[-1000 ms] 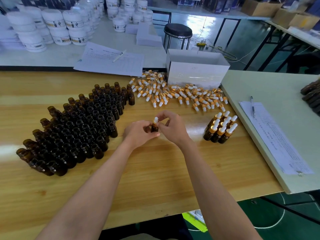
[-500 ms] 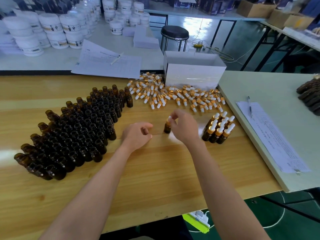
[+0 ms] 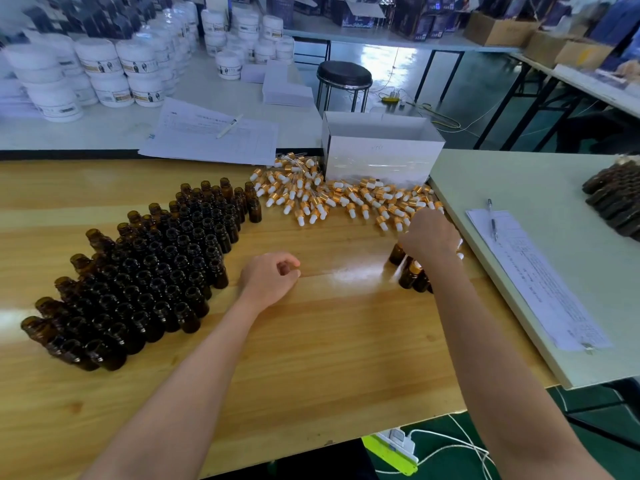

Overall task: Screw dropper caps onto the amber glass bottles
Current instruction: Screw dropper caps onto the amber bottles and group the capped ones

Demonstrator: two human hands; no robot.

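Note:
Several open amber glass bottles (image 3: 156,271) stand packed together on the left of the wooden table (image 3: 311,341). A loose pile of gold-and-white dropper caps (image 3: 329,199) lies behind the middle. My left hand (image 3: 273,277) rests on the wood beside the bottle cluster, fingers loosely curled, holding nothing. My right hand (image 3: 429,237) reaches over a small group of capped bottles (image 3: 412,275) at the right. Its fingers curl down round the top of one capped bottle (image 3: 396,253) at the group's left edge; that cap is hidden.
A white open box (image 3: 381,157) stands behind the caps. A pale table (image 3: 519,174) adjoins on the right with a paper sheet and pen (image 3: 530,271) and dark bottles (image 3: 616,199). White jars (image 3: 104,71), papers (image 3: 211,136) and a stool (image 3: 344,76) are behind.
My hands parted. The right hand carried the capped bottle rightward to the group of capped bottles. The left hand let go and stayed on the table, empty.

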